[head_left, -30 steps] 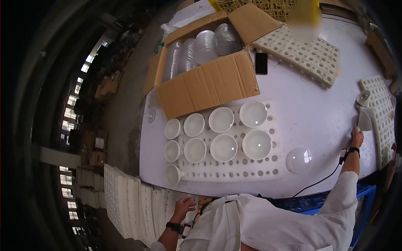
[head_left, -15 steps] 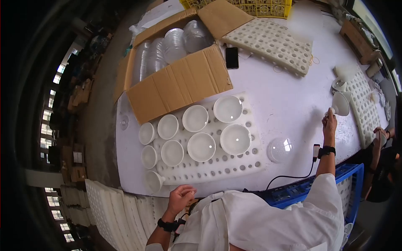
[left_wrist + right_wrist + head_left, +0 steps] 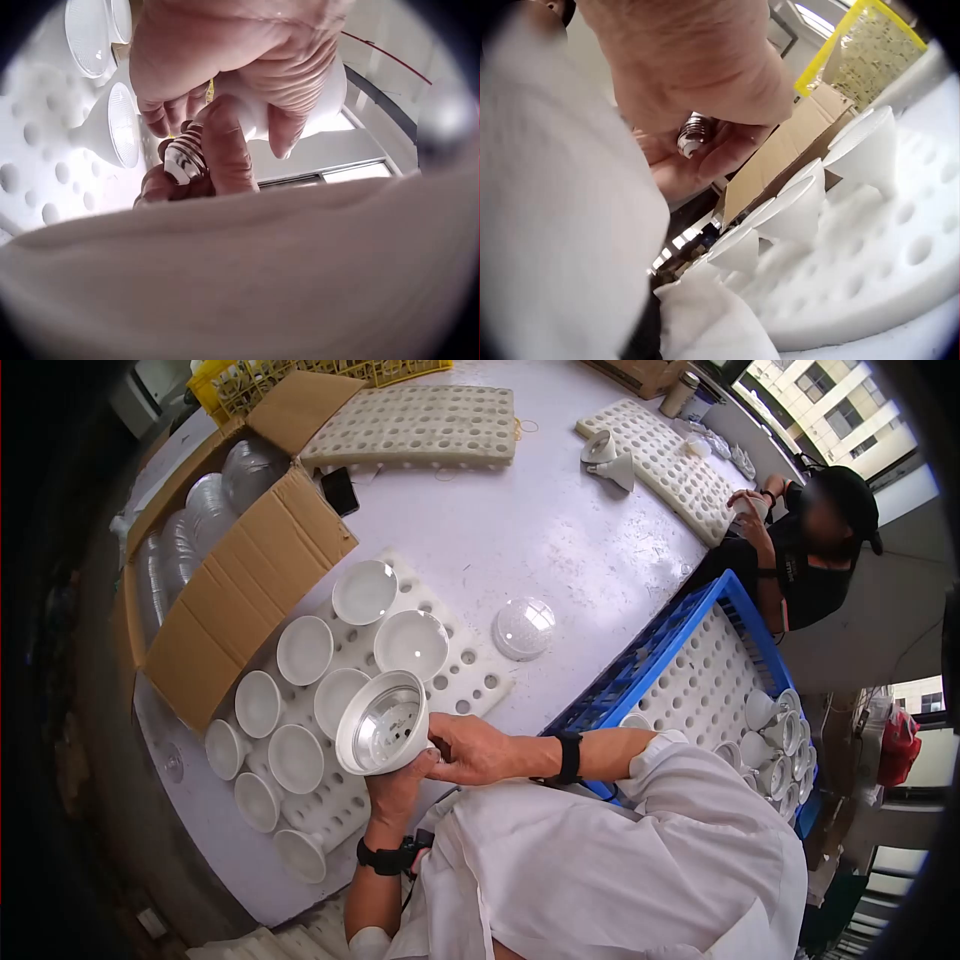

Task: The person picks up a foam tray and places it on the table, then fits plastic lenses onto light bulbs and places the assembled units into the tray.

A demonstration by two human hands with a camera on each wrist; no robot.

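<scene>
In the head view, a white lamp cup (image 3: 383, 723) with a shiny inside is tilted, its wide mouth toward the camera. My left hand (image 3: 397, 790) grips it from below, and my right hand (image 3: 472, 748) holds it at the narrow end, the two hands touching. The metal screw base (image 3: 186, 159) shows between fingers in the left wrist view, and the same screw base (image 3: 694, 133) appears under my hand in the right wrist view. Several white cups (image 3: 297, 758) stand mouth up in a white foam board (image 3: 460, 685) beside the hands. A clear dome (image 3: 523, 628) lies on the table.
An open carton (image 3: 250, 595) of clear domes stands left, near a phone (image 3: 340, 491). Foam boards (image 3: 415, 425) lie at the back. A blue crate (image 3: 640, 660) with lamp cups is at right, near another person (image 3: 815, 545). Two cups (image 3: 610, 462) lie at the back right.
My right hand has brought the cup from the far right of the table to the body. My left hand has come up and taken hold of it too. The head view has turned right.
</scene>
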